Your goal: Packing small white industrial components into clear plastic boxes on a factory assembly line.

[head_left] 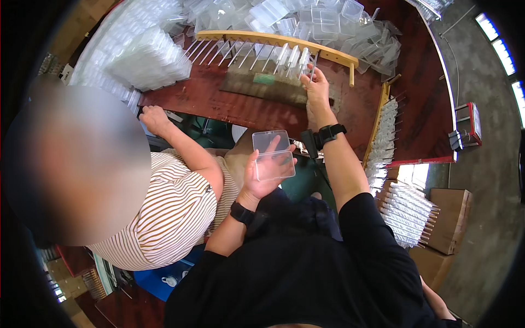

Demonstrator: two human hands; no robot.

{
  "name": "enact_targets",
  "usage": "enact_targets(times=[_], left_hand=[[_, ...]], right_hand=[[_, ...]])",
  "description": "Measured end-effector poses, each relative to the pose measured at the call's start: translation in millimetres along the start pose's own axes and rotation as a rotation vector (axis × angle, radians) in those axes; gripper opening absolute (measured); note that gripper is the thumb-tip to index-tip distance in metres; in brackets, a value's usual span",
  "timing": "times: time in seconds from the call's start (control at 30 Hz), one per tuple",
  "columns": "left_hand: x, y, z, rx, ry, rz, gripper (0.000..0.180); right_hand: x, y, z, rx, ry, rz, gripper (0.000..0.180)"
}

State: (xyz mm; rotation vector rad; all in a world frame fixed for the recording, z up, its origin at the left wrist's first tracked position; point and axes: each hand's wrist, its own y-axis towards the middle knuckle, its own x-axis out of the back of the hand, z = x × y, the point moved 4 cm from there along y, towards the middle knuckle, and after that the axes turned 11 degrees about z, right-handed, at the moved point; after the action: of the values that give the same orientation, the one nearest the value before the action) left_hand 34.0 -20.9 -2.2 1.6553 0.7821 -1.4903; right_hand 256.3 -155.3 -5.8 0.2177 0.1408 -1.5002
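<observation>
My left hand (263, 177) holds a clear plastic box (276, 165) with its hinged lid raised. The box rests across the palm and fingers, which show through it. Farther forward, my right hand (316, 90) pinches a thin metal rod (314, 63) near the right part of a wooden rack (284, 40). Metal rods stick out from this rack in a row toward me. White or clear plastic pieces (293, 59) hang on several rods just left of my right hand; the other rods to the left look bare.
Loose clear boxes (322, 21) are heaped behind the rack, and stacked ones (147, 60) stand at the left on the dark red table (219, 100). A second loaded rack (383, 128) leans at the right, above cardboard boxes (449, 218). A co-worker in a striped shirt (169, 210) sits close at my left.
</observation>
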Motion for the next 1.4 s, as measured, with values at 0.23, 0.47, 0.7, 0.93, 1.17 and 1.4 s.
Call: enact_targets(times=[0.23, 0.47, 0.7, 0.93, 1.17, 1.4], left_hand=[[3, 20, -7, -0.025, 0.039, -0.003, 0.069], [3, 22, -5, -0.037, 0.046, -0.034, 0.069], [6, 21, 1, -0.048, 0.059, -0.045, 0.069], [4, 14, 1, -0.067, 0.009, -0.018, 0.066], [3, 12, 11, 0.018, 0.088, -0.018, 0.071], [-12, -35, 39, 0.439, 0.186, 0.141, 0.082]], right_hand=[[1, 14, 9, -0.034, 0.022, 0.044, 0.049], [1, 13, 6, -0.097, -0.011, 0.048, 0.048], [6, 11, -1, -0.034, 0.073, 0.047, 0.049], [-1, 12, 1, -0.053, 0.090, 0.072, 0.054], [5, 8, 1, -0.081, 0.009, 0.080, 0.050], [-5, -72, -10, -0.053, 0.056, -0.141, 0.066]])
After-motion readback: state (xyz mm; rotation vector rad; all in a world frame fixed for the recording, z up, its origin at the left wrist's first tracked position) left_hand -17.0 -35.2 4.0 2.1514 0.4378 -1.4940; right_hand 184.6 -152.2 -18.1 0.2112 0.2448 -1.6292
